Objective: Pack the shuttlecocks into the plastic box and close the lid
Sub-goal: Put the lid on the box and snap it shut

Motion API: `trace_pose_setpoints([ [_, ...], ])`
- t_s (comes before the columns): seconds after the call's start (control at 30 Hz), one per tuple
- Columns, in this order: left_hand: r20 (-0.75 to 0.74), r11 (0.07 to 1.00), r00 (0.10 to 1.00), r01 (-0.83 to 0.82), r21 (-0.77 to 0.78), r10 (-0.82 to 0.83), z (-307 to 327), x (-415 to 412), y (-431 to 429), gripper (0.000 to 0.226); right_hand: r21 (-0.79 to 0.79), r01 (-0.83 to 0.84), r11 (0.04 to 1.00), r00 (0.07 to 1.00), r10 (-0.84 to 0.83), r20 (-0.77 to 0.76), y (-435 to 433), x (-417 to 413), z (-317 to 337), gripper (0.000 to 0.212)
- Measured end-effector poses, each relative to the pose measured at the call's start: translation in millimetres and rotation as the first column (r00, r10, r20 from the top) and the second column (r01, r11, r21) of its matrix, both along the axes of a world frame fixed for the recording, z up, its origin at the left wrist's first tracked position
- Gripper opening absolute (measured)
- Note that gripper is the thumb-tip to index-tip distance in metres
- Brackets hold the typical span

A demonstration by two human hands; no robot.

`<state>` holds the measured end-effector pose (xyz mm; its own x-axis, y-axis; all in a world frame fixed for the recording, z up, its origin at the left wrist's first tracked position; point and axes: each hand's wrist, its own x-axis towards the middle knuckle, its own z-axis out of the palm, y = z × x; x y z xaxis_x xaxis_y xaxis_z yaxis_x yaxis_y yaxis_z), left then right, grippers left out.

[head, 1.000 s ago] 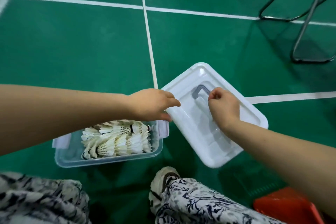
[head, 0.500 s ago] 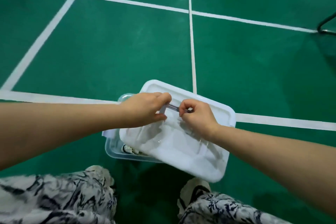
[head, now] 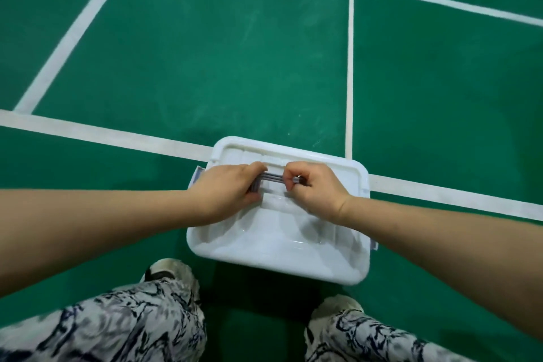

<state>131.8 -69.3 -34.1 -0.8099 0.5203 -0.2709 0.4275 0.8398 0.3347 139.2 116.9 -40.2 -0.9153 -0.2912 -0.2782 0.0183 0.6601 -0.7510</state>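
Note:
The white plastic lid [head: 273, 247] lies flat over the plastic box and covers it, so the shuttlecocks inside are hidden. A grey handle [head: 273, 178] runs across the lid's far half. My left hand [head: 227, 191] grips the handle's left end. My right hand [head: 316, 189] pinches its right end. A side latch [head: 196, 175] of the box shows at the lid's left edge, and another latch [head: 373, 244] shows at the right edge.
The box sits on a green court floor with white lines [head: 88, 132] crossing behind it. My two shoes [head: 170, 272] and patterned trouser legs [head: 123, 329] are just in front of the box.
The lid went from the floor at the right onto the box and now lies flat over it. Both hands moved onto the handle. The shuttlecocks are covered.

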Motion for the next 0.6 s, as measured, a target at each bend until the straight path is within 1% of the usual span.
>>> trace_pose_setpoints([
  [0.07, -0.012, 1.0, 1.0, -0.003, 0.006, 0.003, -4, 0, 0, 0.039, 0.113, -0.109, 0.988, 0.987, 0.121, -0.103, 1, 0, -1, 0.034],
  [0.17, 0.005, 1.0, 1.0, -0.013, 0.0, 0.013, -6, -3, 1, 0.042, 0.22, -0.215, 0.952, 0.96, 0.247, -0.134, 3, -6, -3, 0.026],
  [0.23, 0.018, 1.0, 1.0, -0.012, 0.001, 0.012, -5, -5, 0, 0.047, 0.295, -0.255, 0.921, 0.941, 0.306, -0.143, 2, -8, -4, 0.022],
  [0.3, 0.03, 1.0, 1.0, -0.003, 0.022, 0.002, -4, -4, 0, 0.052, 0.408, -0.282, 0.869, 0.897, 0.389, -0.208, 4, -5, -5, 0.014],
  [0.37, 0.039, 0.999, 0.999, 0.008, 0.04, -0.009, -2, -2, -1, 0.052, 0.549, -0.23, 0.804, 0.845, 0.445, -0.298, 7, 6, -7, 0.006],
  [0.4, 0.041, 1.0, 0.999, 0.006, 0.031, -0.007, -1, -2, -1, 0.051, 0.584, -0.184, 0.791, 0.849, 0.427, -0.311, 9, 11, -7, 0.013],
  [0.47, 0.035, 1.0, 0.999, -0.007, -0.006, 0.008, 2, -3, -3, 0.047, 0.608, -0.118, 0.785, 0.899, 0.345, -0.27, 17, 19, -6, 0.033],
  [0.5, 0.019, 1.0, 1.0, -0.016, -0.019, 0.016, 4, -2, -4, 0.048, 0.611, -0.089, 0.787, 0.921, 0.298, -0.249, 24, 23, -5, 0.039],
  [0.53, -0.019, 0.999, 0.999, -0.028, -0.027, 0.027, 4, 0, -7, 0.051, 0.613, -0.058, 0.788, 0.937, 0.255, -0.239, 32, 29, -4, 0.041],
  [0.6, -0.139, 0.995, 0.986, -0.094, -0.027, 0.089, -1, 8, -18, 0.066, 0.615, 0.026, 0.788, 0.96, 0.152, -0.234, 50, 42, -4, 0.037],
])
